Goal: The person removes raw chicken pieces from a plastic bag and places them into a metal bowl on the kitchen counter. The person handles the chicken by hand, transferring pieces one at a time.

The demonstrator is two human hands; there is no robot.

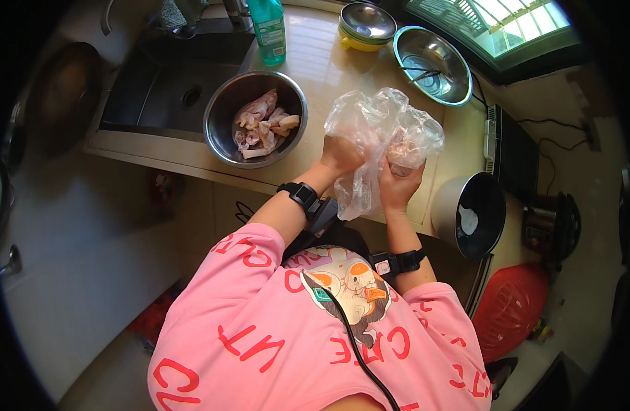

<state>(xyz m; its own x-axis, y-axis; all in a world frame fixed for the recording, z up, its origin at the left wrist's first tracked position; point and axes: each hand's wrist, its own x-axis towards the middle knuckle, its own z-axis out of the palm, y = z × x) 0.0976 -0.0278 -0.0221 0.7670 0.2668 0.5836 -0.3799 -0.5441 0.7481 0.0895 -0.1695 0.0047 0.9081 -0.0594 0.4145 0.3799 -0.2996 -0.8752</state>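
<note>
Raised over the counter's front edge is a clear, crumpled plastic bag (361,188) with pale pink raw meat (405,147) bunched in its right part. My left hand (342,154) is closed at the bag's left side, its fingers partly covered by the film. My right hand (400,186) grips the bag from below and the right, around the part with the meat. To the left of my hands stands a steel bowl (216,140) containing several raw meat pieces (261,129), pinkish with pale skin.
A sink (150,103) lies left of the bowl, with a green bottle (268,34) behind. Farther back are stacked bowls (367,24) and a steel basin (435,65) with dark utensils. At right stand a dark-lined pot (448,209) with a white item inside and a rice cooker (551,222).
</note>
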